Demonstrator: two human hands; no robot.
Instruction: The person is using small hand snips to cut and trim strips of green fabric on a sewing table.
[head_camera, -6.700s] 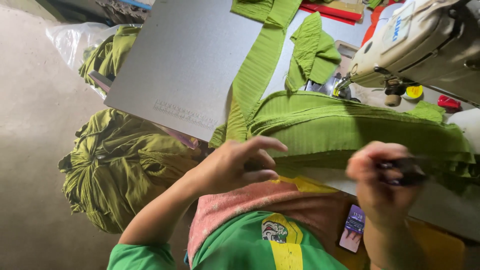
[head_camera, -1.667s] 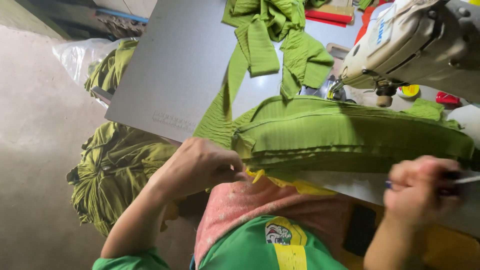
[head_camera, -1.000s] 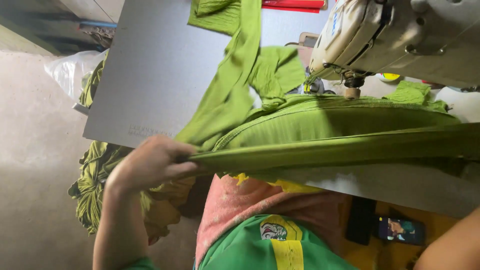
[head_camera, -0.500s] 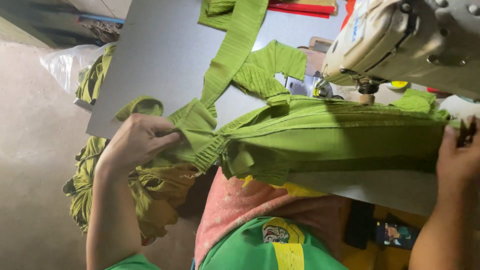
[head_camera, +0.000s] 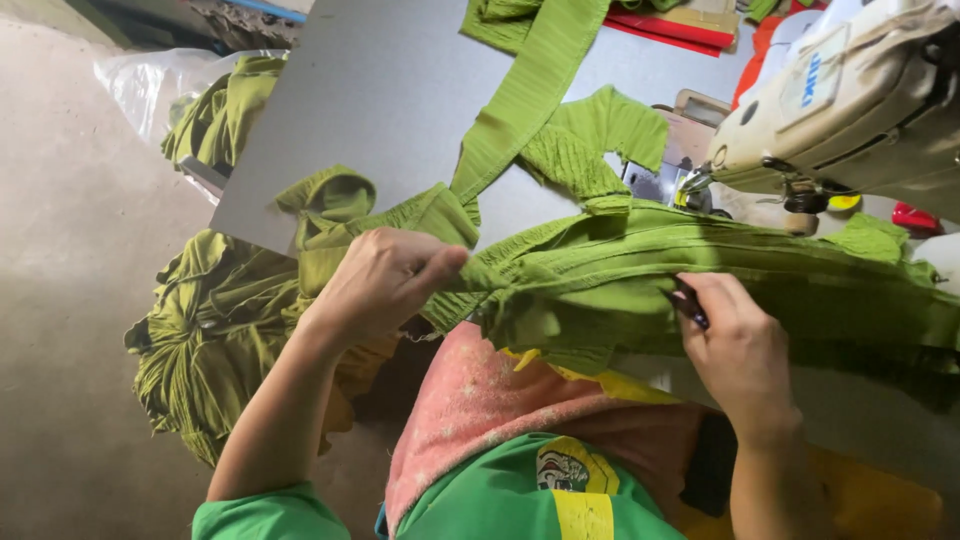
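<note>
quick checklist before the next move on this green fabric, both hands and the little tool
1. Left hand has a firm pinch on the green fabric: ok, fingers closed on a bunched end.
2. Right hand holds the small dark tool: ok, the tip shows between the fingers at the fabric.
3. Fabric taut between the hands: not ok, it is bunched and folded.
4. What the tool tip touches: cannot tell, too small.
5. Fabric clear of the sewing machine needle: cannot tell, the needle area is partly hidden.
6. Grey table has bare room: ok.
</note>
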